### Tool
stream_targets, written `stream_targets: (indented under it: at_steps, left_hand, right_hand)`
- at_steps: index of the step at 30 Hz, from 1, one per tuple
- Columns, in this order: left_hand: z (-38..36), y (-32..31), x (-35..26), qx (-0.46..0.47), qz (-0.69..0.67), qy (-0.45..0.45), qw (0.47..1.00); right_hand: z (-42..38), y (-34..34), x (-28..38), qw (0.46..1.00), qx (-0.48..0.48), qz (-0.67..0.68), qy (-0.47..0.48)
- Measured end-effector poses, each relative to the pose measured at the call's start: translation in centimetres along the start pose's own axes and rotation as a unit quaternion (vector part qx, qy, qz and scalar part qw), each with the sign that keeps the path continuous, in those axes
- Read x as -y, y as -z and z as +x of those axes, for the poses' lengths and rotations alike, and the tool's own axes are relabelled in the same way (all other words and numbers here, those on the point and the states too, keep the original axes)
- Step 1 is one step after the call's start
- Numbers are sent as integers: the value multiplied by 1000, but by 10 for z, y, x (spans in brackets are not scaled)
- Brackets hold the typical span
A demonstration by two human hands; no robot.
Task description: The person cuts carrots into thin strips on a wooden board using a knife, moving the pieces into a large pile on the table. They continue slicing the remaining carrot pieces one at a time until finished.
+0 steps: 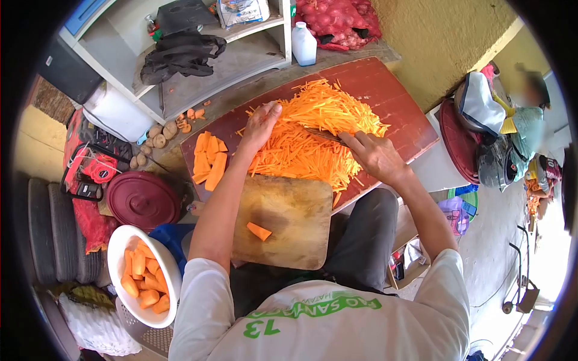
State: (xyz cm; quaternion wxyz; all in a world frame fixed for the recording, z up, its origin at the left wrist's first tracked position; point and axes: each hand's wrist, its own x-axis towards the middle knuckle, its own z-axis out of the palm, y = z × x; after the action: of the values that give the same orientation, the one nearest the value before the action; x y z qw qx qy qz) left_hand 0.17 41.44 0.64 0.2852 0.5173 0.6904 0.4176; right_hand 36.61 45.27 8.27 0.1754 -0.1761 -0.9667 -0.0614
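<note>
A big heap of orange carrot strips [301, 153] covers much of the red table [409, 114]. My right hand [378, 157] is closed round a knife [325, 136], whose dark blade lies against the strips. At the heap's left side, my left hand [262, 125] touches the strips with its fingers stretched out, holding nothing. In front of me a worn wooden cutting board [289, 231] bears one carrot piece [259, 231]. Thick carrot slices [209, 157] lie on the table left of my left forearm.
Left of me stands a white tub [173, 289] of peeled carrots. A maroon lid [143, 201], a red machine [99, 165] and potatoes [158, 137] are beyond it. Behind the table are a shelf [247, 54], a white bottle [304, 45] and a red mesh sack [337, 21]. Another person is far right.
</note>
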Motion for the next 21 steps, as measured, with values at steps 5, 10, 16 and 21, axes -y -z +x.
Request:
stream_targets:
  at_steps: [5,10,16,21]
  left_hand:
    - [2,-11,-4,16,12,2,1000]
    - [-1,-19,0,8,43,14,999]
    - [-6,-23,-8,1,52,4,999]
    - [-11,-25,-15,-9,64,-6,998]
  right_hand:
    - [-9,-2,-27,999,-1,-36,16]
    - [-16,2,-42,998,9,-65,-4]
    - [-27,-1,-58,997,4,-75,-33]
    - [-36,-8,-72,994,20,-75,-75]
